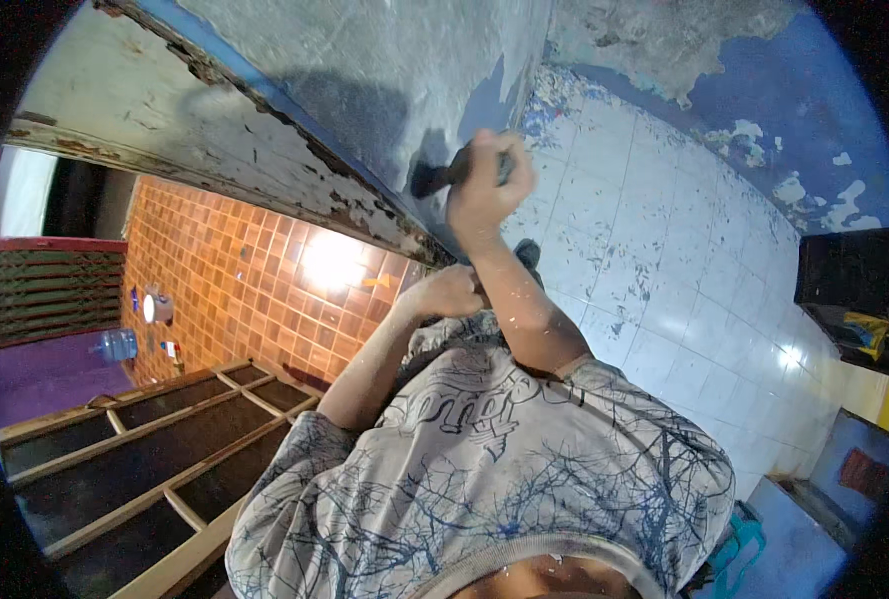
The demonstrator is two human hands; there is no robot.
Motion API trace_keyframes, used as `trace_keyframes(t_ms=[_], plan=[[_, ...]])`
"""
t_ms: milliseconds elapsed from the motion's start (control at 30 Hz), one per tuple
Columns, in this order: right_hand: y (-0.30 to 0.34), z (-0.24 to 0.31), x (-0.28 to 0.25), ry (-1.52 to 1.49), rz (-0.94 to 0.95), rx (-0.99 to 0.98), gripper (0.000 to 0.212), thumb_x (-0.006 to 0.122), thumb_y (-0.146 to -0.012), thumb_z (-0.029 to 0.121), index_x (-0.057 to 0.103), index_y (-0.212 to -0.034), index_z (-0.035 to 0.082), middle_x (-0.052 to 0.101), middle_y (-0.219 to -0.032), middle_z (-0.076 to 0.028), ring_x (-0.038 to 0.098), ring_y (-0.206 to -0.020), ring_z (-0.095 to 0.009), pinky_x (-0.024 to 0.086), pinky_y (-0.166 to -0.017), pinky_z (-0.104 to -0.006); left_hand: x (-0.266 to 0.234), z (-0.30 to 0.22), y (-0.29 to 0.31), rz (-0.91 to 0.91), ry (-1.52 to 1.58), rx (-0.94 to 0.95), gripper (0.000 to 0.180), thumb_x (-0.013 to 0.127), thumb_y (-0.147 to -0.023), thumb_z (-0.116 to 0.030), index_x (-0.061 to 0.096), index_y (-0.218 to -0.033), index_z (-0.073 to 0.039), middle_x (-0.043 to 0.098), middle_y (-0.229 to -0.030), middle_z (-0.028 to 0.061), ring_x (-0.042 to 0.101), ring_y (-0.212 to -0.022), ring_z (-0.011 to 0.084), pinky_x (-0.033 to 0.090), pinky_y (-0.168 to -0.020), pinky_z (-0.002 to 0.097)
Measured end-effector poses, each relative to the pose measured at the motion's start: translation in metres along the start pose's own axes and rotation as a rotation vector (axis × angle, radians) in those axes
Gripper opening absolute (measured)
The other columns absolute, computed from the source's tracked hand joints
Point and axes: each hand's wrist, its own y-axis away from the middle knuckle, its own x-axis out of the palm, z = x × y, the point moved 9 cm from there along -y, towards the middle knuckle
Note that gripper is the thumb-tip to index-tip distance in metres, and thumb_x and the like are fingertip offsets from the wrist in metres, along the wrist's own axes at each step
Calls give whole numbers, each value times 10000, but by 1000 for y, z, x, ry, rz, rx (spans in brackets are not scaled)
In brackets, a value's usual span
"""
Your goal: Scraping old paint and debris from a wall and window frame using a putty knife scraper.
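Observation:
My right hand is raised in front of me, its fingers wrapped round a dark hand tool. The tool is held against or close to the peeling wall, where grey plaster shows beside patches of blue paint. Blur and shadow hide its working end, so its exact kind cannot be made out. Lower down, near my waist and the edge of the worn door frame, my left hand is closed. What it holds, if anything, is hidden.
Paint flakes litter the white tiled floor on the right. At the left, a wooden-framed panel stands near an orange-tiled floor with a water jug and a white bucket. Another peeling blue wall rises at the far right.

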Motion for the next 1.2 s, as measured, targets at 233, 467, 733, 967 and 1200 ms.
trace_keyframes(t_ms=[233, 467, 733, 967, 1200], plan=[[-24, 48, 13, -763, 15, 175, 323, 517, -816, 157, 348, -544, 109, 299, -468, 23, 261, -380, -63, 217, -368, -208, 4, -34, 5, 153, -36, -65, 327, 531, -769, -288, 570, -993, -53, 594, -938, 205, 565, -853, 357, 454, -713, 423], [-19, 6, -10, -224, -67, 224, 310, 488, -833, 149, 333, -569, 102, 297, -464, 28, 251, -381, -59, 211, -359, -212, 5, -22, 3, 101, 21, -134, 319, 557, -744, -288, 587, -987, -84, 598, -871, 219, 573, -796, 366, 460, -683, 425], [-33, 53, 4, -540, 74, 23, 239, 453, -847, 178, 355, -639, 113, 246, -423, 21, 199, -346, -73, 218, -331, -237, 5, -31, 2, 182, 2, -108, 341, 548, -761, -316, 588, -1001, -76, 621, -847, 184, 601, -799, 302, 461, -725, 388], [-26, 54, 10, -641, 230, -13, 245, 464, -875, 242, 371, -739, 60, 379, -547, -22, 357, -463, -107, 322, -445, -235, -3, -32, -1, 126, 94, -170, 358, 547, -746, -323, 595, -1000, -75, 617, -821, 199, 595, -783, 328, 454, -708, 360], [21, 15, 2, -232, 429, 251, 229, 424, -904, 247, 394, -770, 64, 391, -633, -15, 365, -571, -88, 327, -531, -236, -77, -77, 29, -212, 358, -321, 272, 573, -774, -201, 574, -959, -1, 612, -894, 167, 592, -810, 220, 449, -732, 323]])
